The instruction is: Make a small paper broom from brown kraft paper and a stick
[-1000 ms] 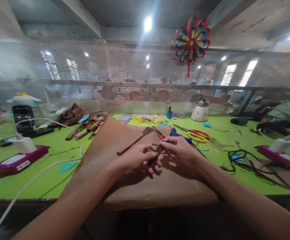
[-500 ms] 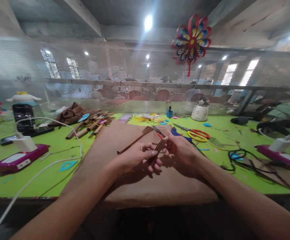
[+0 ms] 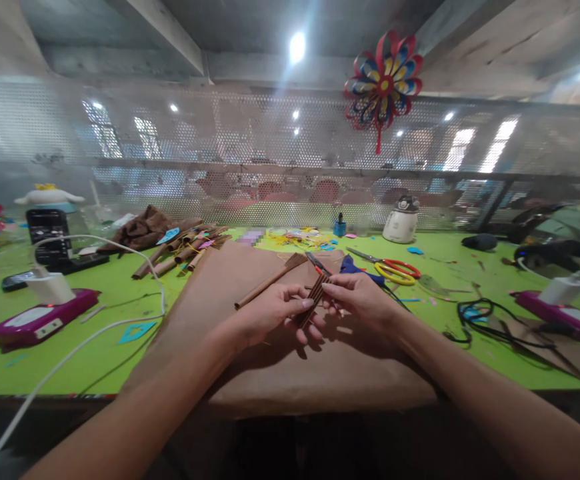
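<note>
Right now both hands meet over a sheet of brown kraft paper (image 3: 280, 373) spread on the green table (image 3: 100, 333). The left hand (image 3: 270, 317) grips a small bundle of thin brown paper sticks (image 3: 313, 301) at its lower end, thumb on top and fingers curled beneath. The right hand (image 3: 363, 299), at 3 o'clock from the left hand, pinches the upper end of the same bundle between thumb and forefinger. The bundle tilts from 7 o'clock up to 1 o'clock and is lifted just above the paper.

At 11 o'clock from the hands a rolled brown paper stick with a fringed end (image 3: 270, 281) lies on the sheet. At 12 o'clock from the right hand lie a red-handled tool (image 3: 317, 264) and a blue glue gun (image 3: 355, 268); at 1 o'clock lie red and yellow scissors (image 3: 393, 270). Further off at 10 o'clock a heap of rolled brown paper tubes (image 3: 183, 250) rests on the table. At 9 o'clock, well apart, a magenta device (image 3: 40, 320) carries a white charger (image 3: 50, 288) whose white cable (image 3: 70, 350) trails toward the near edge. At 3 o'clock a black cable (image 3: 480, 317) is coiled on the table. A paper pinwheel (image 3: 384, 83) hangs at 1 o'clock on the perforated screen.
</note>
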Tool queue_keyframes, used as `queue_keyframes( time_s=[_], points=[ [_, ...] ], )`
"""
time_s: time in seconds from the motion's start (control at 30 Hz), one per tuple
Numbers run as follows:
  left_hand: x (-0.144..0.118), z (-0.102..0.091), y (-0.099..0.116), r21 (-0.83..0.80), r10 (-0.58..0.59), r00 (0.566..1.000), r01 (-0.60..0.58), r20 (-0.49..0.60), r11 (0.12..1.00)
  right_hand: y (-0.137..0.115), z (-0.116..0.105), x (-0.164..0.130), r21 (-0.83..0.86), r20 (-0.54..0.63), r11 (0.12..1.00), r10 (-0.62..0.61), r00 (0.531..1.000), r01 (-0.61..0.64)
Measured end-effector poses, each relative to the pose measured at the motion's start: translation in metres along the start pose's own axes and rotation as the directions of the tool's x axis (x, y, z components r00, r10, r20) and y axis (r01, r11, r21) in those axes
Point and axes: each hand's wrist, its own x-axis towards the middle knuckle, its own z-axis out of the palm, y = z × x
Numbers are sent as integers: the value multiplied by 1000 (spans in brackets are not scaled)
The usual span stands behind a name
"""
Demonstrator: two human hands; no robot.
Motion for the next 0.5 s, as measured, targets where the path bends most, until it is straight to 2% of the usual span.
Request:
queue_keyframes(
  time_s=[0.27, 0.5],
  points=[
    [2, -6, -3, -33, 19, 1000, -19, 17, 999, -6, 0, -1, -85, 19, 995, -43, 999, 44],
    [0, -1, 0, -22, 24, 1000, -23, 2, 999, -4, -3, -2, -80, 50, 996, -44, 998, 48]
  ],
)
